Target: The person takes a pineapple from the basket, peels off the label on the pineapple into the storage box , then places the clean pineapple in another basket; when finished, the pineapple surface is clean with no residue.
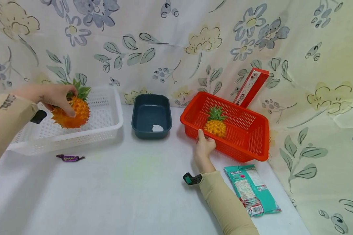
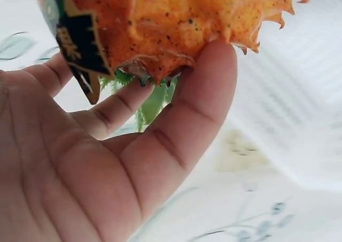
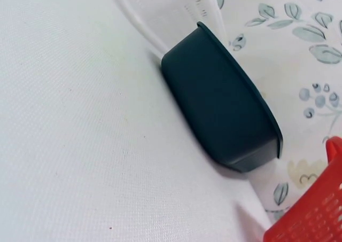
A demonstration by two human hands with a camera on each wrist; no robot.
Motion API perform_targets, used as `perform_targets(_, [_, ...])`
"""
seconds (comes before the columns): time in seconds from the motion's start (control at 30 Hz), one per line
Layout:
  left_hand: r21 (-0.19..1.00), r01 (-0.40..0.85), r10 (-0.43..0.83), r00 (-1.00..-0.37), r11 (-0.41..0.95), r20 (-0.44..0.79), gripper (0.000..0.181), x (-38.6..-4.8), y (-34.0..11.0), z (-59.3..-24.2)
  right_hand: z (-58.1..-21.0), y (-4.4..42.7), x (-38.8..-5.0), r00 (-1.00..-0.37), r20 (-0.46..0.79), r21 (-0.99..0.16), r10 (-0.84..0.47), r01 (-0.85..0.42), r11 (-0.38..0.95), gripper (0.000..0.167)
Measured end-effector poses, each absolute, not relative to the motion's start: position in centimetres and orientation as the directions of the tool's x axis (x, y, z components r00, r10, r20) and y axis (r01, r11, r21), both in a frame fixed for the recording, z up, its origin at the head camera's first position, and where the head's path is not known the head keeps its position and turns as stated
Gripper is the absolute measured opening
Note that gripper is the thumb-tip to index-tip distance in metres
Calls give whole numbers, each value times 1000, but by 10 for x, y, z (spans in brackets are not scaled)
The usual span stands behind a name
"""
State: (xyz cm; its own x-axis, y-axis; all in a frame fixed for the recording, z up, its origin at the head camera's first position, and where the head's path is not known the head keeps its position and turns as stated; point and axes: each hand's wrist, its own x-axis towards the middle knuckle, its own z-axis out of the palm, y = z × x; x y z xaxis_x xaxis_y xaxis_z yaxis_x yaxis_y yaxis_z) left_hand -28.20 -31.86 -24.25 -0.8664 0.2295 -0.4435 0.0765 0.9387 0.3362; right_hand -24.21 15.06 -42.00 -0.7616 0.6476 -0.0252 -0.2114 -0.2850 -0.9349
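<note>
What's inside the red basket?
A yellow pineapple shows inside the red basket. The basket's front side hides the floor just behind it, so anything low there cannot be seen.

The spiky fruit (image 1: 81, 110) is orange with black flecks (its label (image 2: 83, 47) is black edged in gold) and has green leaves (image 1: 82, 91). The plastic basket (image 1: 253, 145) is red, the small pineapple (image 1: 215, 128) golden yellow with a green crown, the tray (image 1: 151, 134) dark teal, the candy wrapper (image 1: 70, 158) purple, the packet (image 1: 263, 192) mostly turquoise. Grey-blue and yellow flowers pattern the pale cloth (image 1: 176, 29); the surface (image 1: 129, 199) is white.
</note>
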Motion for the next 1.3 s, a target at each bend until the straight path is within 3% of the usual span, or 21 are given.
perform_targets(0.37, [196,348,389,-888,917,-245,89,-270,-268,-198,-420,151,-242,-764,-34,-931,644,-211,-299,26])
perform_targets(0.7, [197,487,522,-827,851,-208,85,-230,-213,-197,-419,151,-240,-771,-28,-930,636,-213,-299,26])
perform_targets(1.0, [206,683,713,-679,701,-175,81,-188,-166,-216,-420,153,-239,-784,-39,-943,620,-176,-281,24])
perform_targets(1.3, [168,787,793,-535,593,-291,84,-154,-137,-266,-420,154,-239,-785,-32,-951,619,-166,-260,25])
